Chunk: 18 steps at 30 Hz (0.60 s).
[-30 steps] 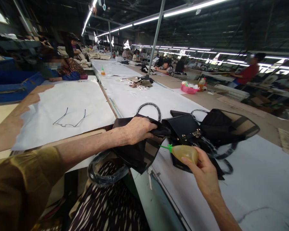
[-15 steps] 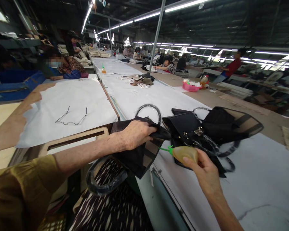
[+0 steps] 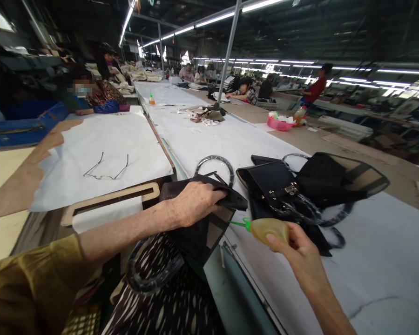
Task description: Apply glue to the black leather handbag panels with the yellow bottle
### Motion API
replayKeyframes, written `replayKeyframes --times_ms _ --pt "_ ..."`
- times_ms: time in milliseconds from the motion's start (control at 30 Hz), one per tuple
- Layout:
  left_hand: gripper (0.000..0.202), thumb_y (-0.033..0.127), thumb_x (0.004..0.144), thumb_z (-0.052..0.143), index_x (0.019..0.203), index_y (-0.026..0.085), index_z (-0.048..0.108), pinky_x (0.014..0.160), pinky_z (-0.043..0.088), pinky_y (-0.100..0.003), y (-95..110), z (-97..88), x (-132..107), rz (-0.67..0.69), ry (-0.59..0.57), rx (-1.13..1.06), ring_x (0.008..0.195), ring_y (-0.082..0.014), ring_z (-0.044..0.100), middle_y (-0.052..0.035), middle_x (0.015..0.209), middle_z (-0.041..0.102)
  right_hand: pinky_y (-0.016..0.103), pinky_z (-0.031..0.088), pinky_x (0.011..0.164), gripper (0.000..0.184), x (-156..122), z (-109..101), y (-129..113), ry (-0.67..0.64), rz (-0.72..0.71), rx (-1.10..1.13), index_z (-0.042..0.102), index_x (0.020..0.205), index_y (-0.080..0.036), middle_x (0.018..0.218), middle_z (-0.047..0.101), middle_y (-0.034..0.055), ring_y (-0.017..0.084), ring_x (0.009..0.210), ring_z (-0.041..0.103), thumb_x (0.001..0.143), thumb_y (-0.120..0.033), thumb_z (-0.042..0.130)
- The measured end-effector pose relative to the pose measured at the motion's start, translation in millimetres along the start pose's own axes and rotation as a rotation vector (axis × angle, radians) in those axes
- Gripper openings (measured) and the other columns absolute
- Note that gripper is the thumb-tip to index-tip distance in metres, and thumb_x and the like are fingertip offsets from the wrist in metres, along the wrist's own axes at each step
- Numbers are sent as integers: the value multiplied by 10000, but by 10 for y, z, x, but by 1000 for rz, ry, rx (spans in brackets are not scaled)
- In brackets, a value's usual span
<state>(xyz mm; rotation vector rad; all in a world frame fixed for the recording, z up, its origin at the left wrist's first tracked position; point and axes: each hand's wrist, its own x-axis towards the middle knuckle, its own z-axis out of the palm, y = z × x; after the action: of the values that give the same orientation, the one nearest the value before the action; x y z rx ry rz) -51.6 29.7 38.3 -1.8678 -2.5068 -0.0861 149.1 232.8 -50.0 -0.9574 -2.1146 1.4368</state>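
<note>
Nearest, at lower left, can see only part of a mustard sleeve point(image 3: 38, 279), cut off by the edge, and at bottom centre a dark patterned garment point(image 3: 174, 309), also cut off. Lose sight of the right forearm point(image 3: 330, 298) past the bottom edge.

Clasping with the left hand point(image 3: 193, 202) a fold of a black bag point(image 3: 195, 242), above the lap at the tabletop's point(image 3: 377, 260) near edge; bent at the fingers, with tips partly buried in dark fabric. Cannot tell whether resting on the lap. Can follow one plastic-wrapped handle point(image 3: 153, 286) below, another beyond.

Pinching with the right hand point(image 3: 300, 246) the blunt rear end of a yellowish squeeze bottle point(image 3: 270, 230), thumb on the near side, most fingers hidden behind. Held almost level, with green nozzle point(image 3: 246, 224) pointed left at the bag's tan panel. Cannot tell whether touching there or just in front.

Just beyond, lying on the white-covered tabletop, overlapping: more black bags point(image 3: 265, 179), hard to separate. Across to the left, unfolded glasses point(image 3: 99, 177). Farther, scraps point(image 3: 204, 116) and a pink basket point(image 3: 279, 124) with unclear contents. Farthest, seated and standing co-workers point(image 3: 106, 93), many blurred or half hidden in dimness.
</note>
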Motion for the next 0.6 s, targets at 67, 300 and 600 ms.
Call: replayKeyframes --times_ms 67,300,600 --pt "307 275 911 507 1194 194 594 778 524 -386 9 9 -13 1 6 -1 965 -269 659 -85 1044 688 354 517 685 679 25 4 -5 0 -6 -4 563 1060 -194 879 656 31 237 758 598 622 -676 756" --pt "298 261 895 541 1177 188 606 757 520 -376 6 36 -35 12 33 -12 944 -262 663 -83 1027 690 402 504 744 632 152 19 54 38 -74 -37 534 1065 -237 925 640 12 246 804 609 675 -690 742" --pt "318 281 908 516 1204 188 585 783 546 -409 6 102 -59 19 18 -22 976 -282 665 -82 1058 680 451 464 920 812 -23 10 -30 -2 24 -94 521 1247 -284 1127 622 38 286 1007 587 599 -720 743"
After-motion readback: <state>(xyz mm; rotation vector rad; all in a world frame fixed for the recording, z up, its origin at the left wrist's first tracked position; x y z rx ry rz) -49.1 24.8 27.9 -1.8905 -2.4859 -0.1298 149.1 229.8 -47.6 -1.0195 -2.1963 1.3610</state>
